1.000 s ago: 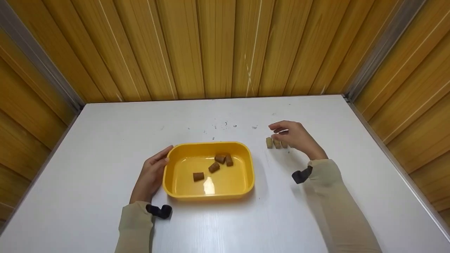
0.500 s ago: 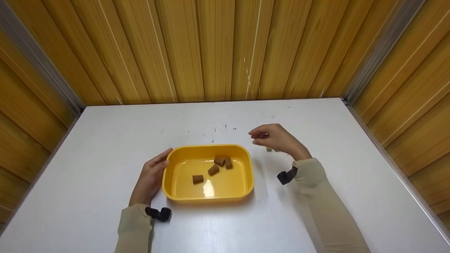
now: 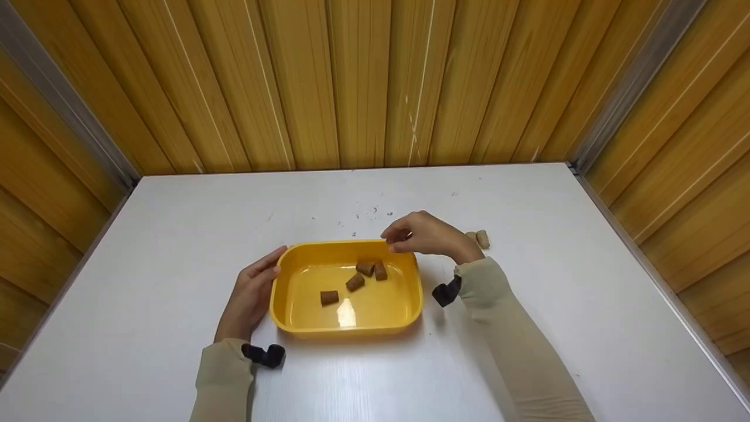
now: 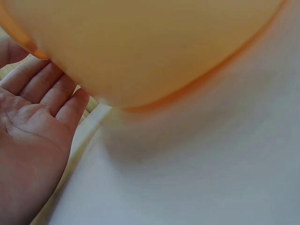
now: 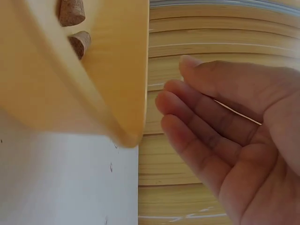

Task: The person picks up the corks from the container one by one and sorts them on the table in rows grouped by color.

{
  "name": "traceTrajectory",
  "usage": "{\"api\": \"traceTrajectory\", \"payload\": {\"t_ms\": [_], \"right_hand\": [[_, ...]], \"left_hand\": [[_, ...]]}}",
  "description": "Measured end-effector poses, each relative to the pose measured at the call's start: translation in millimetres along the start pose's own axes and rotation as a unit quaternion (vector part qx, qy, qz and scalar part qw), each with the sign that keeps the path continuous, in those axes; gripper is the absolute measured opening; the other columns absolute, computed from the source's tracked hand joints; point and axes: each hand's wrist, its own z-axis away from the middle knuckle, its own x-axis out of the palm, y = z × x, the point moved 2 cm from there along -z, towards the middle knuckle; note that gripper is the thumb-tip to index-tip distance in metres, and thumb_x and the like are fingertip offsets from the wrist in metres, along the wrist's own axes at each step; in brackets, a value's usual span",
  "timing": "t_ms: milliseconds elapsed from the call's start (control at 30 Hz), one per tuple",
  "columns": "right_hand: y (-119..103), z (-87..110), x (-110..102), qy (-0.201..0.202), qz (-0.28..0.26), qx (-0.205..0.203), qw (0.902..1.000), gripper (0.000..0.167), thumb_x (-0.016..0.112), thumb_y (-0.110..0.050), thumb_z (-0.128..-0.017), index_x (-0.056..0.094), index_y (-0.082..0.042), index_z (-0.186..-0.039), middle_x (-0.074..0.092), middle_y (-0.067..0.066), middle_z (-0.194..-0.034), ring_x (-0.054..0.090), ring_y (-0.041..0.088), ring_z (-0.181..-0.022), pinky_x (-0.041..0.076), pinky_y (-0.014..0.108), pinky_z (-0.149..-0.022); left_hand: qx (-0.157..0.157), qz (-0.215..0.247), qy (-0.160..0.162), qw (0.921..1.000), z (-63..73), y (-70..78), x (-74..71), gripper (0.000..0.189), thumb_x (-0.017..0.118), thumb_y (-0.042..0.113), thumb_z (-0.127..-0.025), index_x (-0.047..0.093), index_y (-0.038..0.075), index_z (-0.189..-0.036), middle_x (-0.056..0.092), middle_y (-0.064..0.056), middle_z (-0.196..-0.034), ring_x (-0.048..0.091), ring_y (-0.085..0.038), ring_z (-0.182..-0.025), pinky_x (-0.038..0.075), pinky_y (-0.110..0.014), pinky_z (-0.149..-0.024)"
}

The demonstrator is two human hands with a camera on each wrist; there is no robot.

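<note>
A yellow tray (image 3: 345,328) sits on the table with several brown corks inside, among them a cork (image 3: 329,298) lying apart from the rest. My left hand (image 3: 252,293) rests against the tray's left side, its thumb and fingers spread along the outer rim. The left wrist view shows these fingers (image 4: 40,84) nearly straight, their tips right at the tray's edge. My right hand (image 3: 430,234) hovers over the tray's far right corner, fingers bent loosely. In the right wrist view nothing shows between the thumb (image 5: 206,75) and the fingers. Two corks (image 3: 482,239) stand on the table behind the right wrist.
The white table (image 3: 351,387) runs back to a wood-patterned panel wall (image 3: 357,88), with more panels at both sides. Small dark marks (image 3: 375,210) dot the tabletop behind the tray. A small black camera (image 3: 447,291) is strapped on each sleeve.
My right hand has moved left from the row of corks on the table to the tray's far right corner. The left hand and the corks in the tray stay about where they were.
</note>
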Motion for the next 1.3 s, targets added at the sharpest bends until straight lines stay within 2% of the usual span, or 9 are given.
{"api": "traceTrajectory", "payload": {"t_ms": [200,767,867,1033,1300], "right_hand": [[-5,-11.0,11,-0.028,0.022,0.005,0.9994,0.031,0.067,-0.011,-0.088,0.067,0.0,-0.118,0.071,0.013,-0.112,0.067,0.024,-0.102,0.056,0.034,-0.089],[-20,-31.3,24,-0.078,0.061,0.067,0.9929,0.036,0.068,-0.01,-0.087,0.066,-0.002,-0.121,0.07,0.011,-0.116,0.065,0.023,-0.107,0.053,0.036,-0.096],[-21,-33.8,28,-0.092,0.075,0.082,0.9895,0.036,0.069,-0.008,-0.086,0.066,-0.004,-0.122,0.069,0.01,-0.116,0.064,0.023,-0.109,0.053,0.037,-0.096],[-21,-34.5,35,-0.105,0.097,0.106,0.984,0.036,0.072,-0.005,-0.082,0.068,-0.006,-0.118,0.07,0.008,-0.113,0.064,0.021,-0.106,0.053,0.037,-0.094],[-23,-33.1,40,-0.107,0.087,0.123,0.9827,0.034,0.074,0.001,-0.077,0.071,-0.007,-0.11,0.071,0.007,-0.108,0.063,0.02,-0.098,0.054,0.036,-0.09]], "left_hand": [[-0.002,0.001,-0.004,1.0,-0.3,0.6,0.0,0.051,0.054,0.006,-0.094,0.041,0.004,-0.144,0.041,-0.005,-0.151,0.045,-0.01,-0.134,0.042,-0.022,-0.107],[-0.002,-0.014,0.018,0.9997,-0.8,1.4,-1.5,0.053,0.056,0.008,-0.094,0.042,0.007,-0.145,0.042,-0.001,-0.151,0.042,-0.01,-0.137,0.039,-0.019,-0.107],[0.002,-0.003,0.017,0.9998,-0.5,0.4,-1.9,0.052,0.055,0.006,-0.094,0.043,0.006,-0.144,0.046,-0.001,-0.148,0.044,-0.01,-0.135,0.04,-0.02,-0.107],[0.007,0.022,0.014,0.9996,-0.2,0.3,-2.1,0.049,0.054,0.003,-0.093,0.045,0.002,-0.141,0.056,0.001,-0.138,0.05,-0.009,-0.129,0.043,-0.022,-0.106],[0.003,0.012,0.015,0.9998,0.1,1.6,-2.1,0.048,0.052,0.003,-0.094,0.045,0.003,-0.142,0.054,-0.001,-0.141,0.05,-0.009,-0.129,0.043,-0.022,-0.106]]}}
